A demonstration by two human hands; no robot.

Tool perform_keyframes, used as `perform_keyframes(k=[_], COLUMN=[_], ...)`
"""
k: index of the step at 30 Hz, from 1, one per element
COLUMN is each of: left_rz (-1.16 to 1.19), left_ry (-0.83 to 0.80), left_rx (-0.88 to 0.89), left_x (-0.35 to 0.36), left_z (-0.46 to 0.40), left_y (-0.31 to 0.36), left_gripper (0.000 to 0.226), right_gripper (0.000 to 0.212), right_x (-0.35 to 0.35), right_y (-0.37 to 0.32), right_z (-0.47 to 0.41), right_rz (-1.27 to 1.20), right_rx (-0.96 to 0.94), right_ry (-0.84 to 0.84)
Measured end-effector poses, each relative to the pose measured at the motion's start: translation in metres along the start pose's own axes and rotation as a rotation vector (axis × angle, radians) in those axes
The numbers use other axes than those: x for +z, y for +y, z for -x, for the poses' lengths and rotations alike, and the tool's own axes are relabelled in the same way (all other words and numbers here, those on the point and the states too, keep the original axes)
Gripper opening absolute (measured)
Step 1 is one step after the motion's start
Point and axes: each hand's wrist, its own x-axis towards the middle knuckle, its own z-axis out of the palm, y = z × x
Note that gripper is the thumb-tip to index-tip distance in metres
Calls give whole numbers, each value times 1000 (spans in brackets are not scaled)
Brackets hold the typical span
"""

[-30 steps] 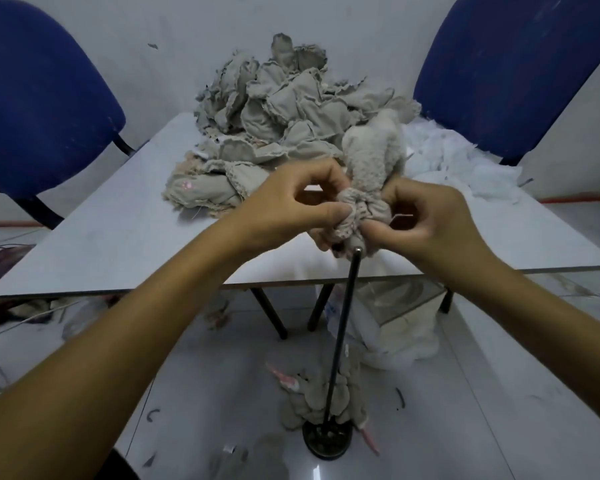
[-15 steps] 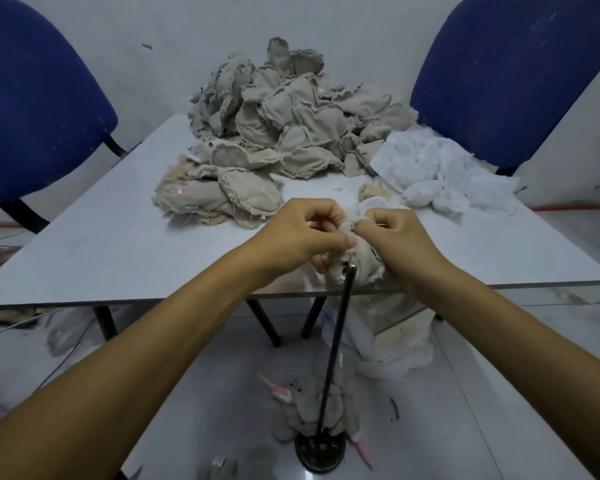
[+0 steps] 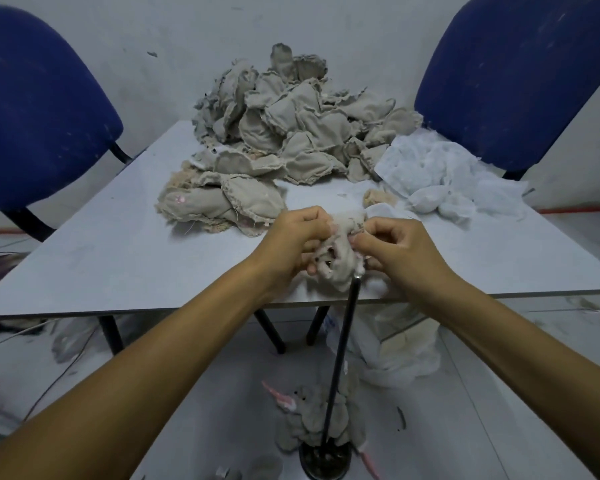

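On the head camera I've got the left hand (image 3: pixel 291 240) and right hand (image 3: pixel 395 251) pinching the small beige fabric toy skin (image 3: pixel 336 268) at the tip of the thin black metal rod (image 3: pixel 343 344), a few limp grey skins (image 3: pixel 312 420) dropped at the rod's base, and I'd say most of the work lies ahead in the big heap of beige fabric skins (image 3: pixel 284 123) beyond the rod.

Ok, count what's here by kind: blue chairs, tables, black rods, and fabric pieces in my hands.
Blue chairs: 2
Table: 1
Black rod: 1
Fabric piece, pinched by left hand and right hand: 1
Total: 5
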Motion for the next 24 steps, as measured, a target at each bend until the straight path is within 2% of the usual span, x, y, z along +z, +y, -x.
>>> perform_keyframes(k=[2,5,8,10,14,16,18,20,22,24], left_rz=[-48,-244,-167,-51,-103,-174,-222,-148,30,86], left_ry=[-31,47,120,165,340,353,324,243,102,-52], left_rx=[22,138,48,-40,-42,-14,23,35,-11,-27], left_x=[4,9,10,11,11,14,17,13,7,0], left_z=[3,4,1,-2,-12,-13,-10,-7,-4,-1], left_y=[-3,-6,-9,-10,-14,-17,-17,-19,-19,-18], left_gripper=[23,23,29,34,39,28,18,15,8,12], right_gripper=[37,40,42,37,10,13,24,31,32,34], right_x=[0,4,11,10,-4,-5,-2,0,1,4], right_y=[2,6,4,1,-5,-3,2,5,6,9], right_z=[0,-2,-5,-5,3,6,5,1,-3,-8], right_rz=[102,192,249,213,17,66,165,221,241,302], right_rx=[1,17,53,69,74,59,39,43,66,73], right_ry=[96,183,213,147,-213,-214,-69,25,81,185])
